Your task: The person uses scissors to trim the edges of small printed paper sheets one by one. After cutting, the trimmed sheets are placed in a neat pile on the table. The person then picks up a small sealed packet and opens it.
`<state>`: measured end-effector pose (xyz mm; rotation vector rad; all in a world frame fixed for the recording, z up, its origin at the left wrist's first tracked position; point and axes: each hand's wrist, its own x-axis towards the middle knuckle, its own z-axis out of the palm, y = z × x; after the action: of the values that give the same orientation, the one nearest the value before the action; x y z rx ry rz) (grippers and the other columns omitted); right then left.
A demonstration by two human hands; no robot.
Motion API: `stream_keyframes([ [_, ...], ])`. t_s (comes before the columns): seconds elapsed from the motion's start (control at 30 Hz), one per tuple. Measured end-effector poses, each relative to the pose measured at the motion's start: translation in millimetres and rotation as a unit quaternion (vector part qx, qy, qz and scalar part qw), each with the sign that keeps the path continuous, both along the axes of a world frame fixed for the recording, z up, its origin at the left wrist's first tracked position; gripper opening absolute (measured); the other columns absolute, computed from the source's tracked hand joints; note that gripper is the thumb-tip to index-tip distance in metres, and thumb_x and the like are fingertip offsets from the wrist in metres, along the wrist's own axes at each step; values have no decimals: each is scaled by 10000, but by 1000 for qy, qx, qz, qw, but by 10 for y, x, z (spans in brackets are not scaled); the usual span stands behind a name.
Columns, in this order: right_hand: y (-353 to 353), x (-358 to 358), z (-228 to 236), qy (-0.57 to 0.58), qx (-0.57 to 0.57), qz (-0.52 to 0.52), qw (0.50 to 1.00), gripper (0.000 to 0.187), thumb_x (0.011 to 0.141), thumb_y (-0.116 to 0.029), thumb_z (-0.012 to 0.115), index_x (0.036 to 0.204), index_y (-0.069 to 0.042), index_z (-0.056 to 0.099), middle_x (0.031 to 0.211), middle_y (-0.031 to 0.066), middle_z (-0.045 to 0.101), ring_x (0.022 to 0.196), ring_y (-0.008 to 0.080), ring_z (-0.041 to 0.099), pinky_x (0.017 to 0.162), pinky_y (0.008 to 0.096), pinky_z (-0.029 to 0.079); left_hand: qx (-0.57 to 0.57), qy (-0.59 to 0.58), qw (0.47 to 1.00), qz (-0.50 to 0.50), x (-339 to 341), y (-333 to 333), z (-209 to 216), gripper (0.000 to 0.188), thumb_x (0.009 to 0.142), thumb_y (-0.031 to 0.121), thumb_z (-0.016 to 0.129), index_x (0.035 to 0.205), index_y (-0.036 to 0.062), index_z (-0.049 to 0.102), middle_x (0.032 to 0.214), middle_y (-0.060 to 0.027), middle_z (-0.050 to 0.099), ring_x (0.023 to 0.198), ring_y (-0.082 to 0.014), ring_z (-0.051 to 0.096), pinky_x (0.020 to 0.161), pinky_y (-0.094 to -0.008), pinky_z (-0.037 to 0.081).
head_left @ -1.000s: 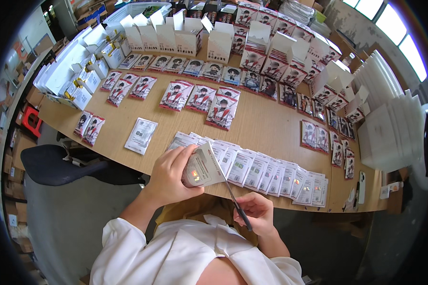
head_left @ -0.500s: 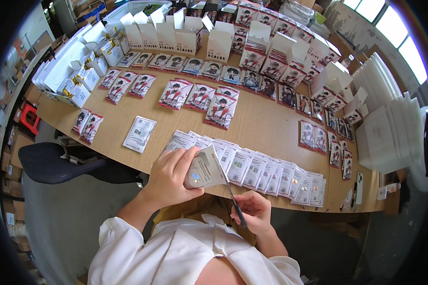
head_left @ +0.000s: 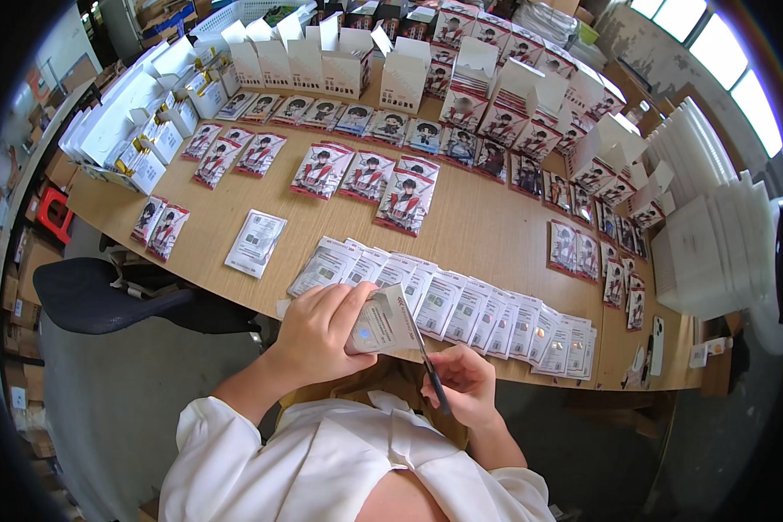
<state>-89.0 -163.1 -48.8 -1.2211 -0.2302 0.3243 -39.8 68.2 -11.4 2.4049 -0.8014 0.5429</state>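
A white card packet (head_left: 378, 326) with grey print and a shiny spot is gripped in my left hand (head_left: 322, 331), its fingers closed around it above the table's near edge. My right hand (head_left: 465, 383) is closed on black-handled scissors (head_left: 433, 378), seen nearly edge-on, whose thin blades reach the packet's right edge. Just beyond both hands, a fanned row of white-backed packets (head_left: 467, 306) runs along the table front. One more white-backed packet (head_left: 257, 244) lies apart to the left.
Red-and-white character packets (head_left: 322, 171) lie in groups across the wooden table (head_left: 487, 222). Opened white boxes (head_left: 404, 78) line the back, and boxes with yellow packets (head_left: 148, 157) stand at left. Clear plastic trays (head_left: 713, 235) are stacked at right. A dark chair (head_left: 96, 296) stands left.
My left hand and the packet have dipped slightly toward me, uncovering more of the row's left end. The scissors stay at the packet's right edge, and my right hand has barely moved.
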Motion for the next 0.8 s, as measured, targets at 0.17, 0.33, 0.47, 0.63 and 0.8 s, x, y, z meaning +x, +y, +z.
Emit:
stream_keyframes([
  [0.17,4,15,-7,7,0,1,1000,299,746,65,645,1020,58,527,797,32,584,701,59,574,637,185,488,17,0,1000,-9,-19,5,2,784,420,221,793,1101,-19,488,828,-89,533,714,-232,552,634,-330,446],
  [0.33,15,6,-23,-6,-11,-9,1000,295,751,66,639,1021,50,522,784,44,589,654,52,560,573,178,467,17,0,1000,-14,-33,-14,-11,786,418,221,792,1099,-25,487,839,-87,534,709,-225,548,626,-324,444],
  [0.47,7,31,-20,10,23,-7,1000,282,763,66,621,1022,44,513,773,74,601,602,72,561,528,179,450,47,-9,998,-39,-75,-53,-91,780,423,228,784,1101,-28,496,839,-82,531,714,-217,543,616,-317,437],
  [0.63,-11,98,73,-23,26,-53,998,267,782,57,594,1031,42,499,768,101,606,600,100,569,506,198,453,21,52,995,-86,-150,-117,-202,768,493,223,768,1160,-28,484,870,-84,522,748,-220,543,659,-319,433],
  [0.8,-88,90,-19,-14,56,-86,995,290,728,120,586,993,36,504,728,103,590,568,112,557,474,216,456,-115,62,973,192,69,47,-213,818,604,296,759,1232,-79,392,933,-132,504,845,-291,520,779,-364,427],
])
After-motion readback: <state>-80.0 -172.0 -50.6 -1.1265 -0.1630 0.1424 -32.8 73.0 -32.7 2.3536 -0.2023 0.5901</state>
